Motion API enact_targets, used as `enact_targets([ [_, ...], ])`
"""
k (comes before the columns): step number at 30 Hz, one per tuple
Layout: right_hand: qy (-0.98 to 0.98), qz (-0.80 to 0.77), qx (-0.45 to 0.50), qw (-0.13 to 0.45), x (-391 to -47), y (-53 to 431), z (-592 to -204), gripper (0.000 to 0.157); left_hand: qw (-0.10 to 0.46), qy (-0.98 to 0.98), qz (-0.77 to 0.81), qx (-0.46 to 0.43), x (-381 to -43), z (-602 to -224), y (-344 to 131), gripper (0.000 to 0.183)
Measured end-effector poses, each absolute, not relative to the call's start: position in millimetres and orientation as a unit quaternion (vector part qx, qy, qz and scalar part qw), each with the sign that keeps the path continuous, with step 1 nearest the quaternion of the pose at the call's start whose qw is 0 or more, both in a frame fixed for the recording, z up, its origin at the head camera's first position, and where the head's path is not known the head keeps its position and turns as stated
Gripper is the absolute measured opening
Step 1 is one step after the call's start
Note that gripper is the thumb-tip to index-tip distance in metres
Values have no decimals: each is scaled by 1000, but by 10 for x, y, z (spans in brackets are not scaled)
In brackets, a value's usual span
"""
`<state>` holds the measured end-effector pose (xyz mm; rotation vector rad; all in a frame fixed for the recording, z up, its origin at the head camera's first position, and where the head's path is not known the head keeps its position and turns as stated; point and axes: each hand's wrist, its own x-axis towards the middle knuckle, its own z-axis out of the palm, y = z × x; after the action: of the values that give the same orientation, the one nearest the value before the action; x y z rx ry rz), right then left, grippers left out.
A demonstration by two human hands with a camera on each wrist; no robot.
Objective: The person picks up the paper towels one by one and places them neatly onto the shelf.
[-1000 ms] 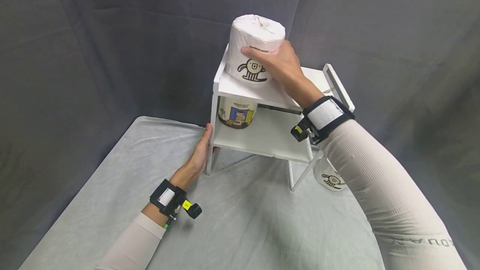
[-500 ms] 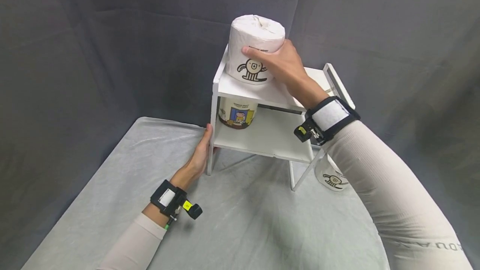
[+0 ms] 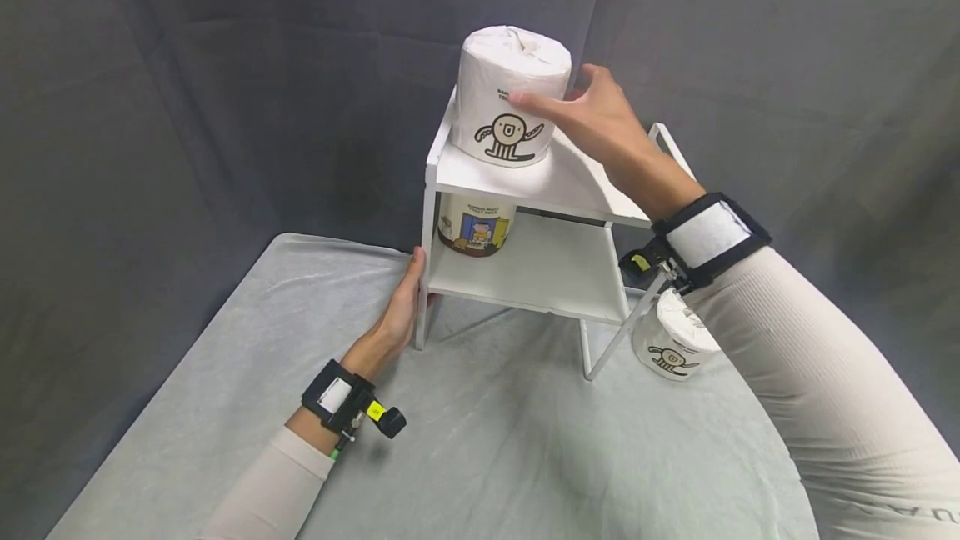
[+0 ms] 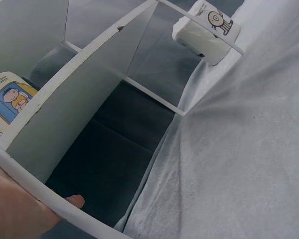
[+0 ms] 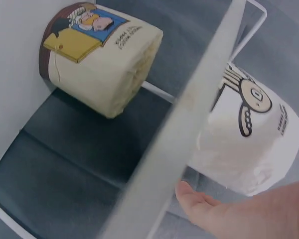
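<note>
A wrapped toilet roll point(image 3: 510, 65) with a cartoon figure stands upright at the left end of the white shelf's point(image 3: 570, 190) top board. My right hand point(image 3: 607, 119) is beside it, thumb before its front and fingers spread apart behind; in the right wrist view the fingertips point(image 5: 184, 191) look clear of the wrapper. My left hand point(image 3: 397, 311) grips the shelf's left side frame near its foot, with a fingertip point(image 4: 75, 200) showing past the bar in the left wrist view. A second toilet roll point(image 3: 476, 227), with a coloured picture, stands on the lower board at the left.
Another white toilet roll point(image 3: 675, 340) stands on the grey cloth-covered table point(image 3: 487, 440), to the right of the shelf and partly behind my right forearm. Dark grey curtains point(image 3: 300, 90) hang behind the table and shelf.
My right hand has loosened from the upper toilet roll and drawn back to the right, showing more of its print. The roll stays in place. My left hand has not moved.
</note>
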<state>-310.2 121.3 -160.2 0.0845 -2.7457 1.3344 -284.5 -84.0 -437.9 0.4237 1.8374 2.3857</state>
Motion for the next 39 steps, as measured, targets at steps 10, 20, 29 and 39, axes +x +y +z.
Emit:
enact_targets([
  [10, -908, 417, -3, 31, -3005, 1370, -1476, 125, 47, 602, 784, 142, -2847, -4381, -843, 89],
  [20, -905, 424, -7, 28, -2901, 1449, -1423, 123, 37, 605, 783, 139, -2844, -4386, -867, 90],
  [29, -905, 424, 7, 36, -2723, 1559, -1422, 118, 47, 608, 781, 137, -2844, -4358, -869, 90],
  [39, -920, 388, 26, 39, -2430, 1663, -1429, 116, 53, 612, 777, 136, -2852, -4349, -867, 89],
])
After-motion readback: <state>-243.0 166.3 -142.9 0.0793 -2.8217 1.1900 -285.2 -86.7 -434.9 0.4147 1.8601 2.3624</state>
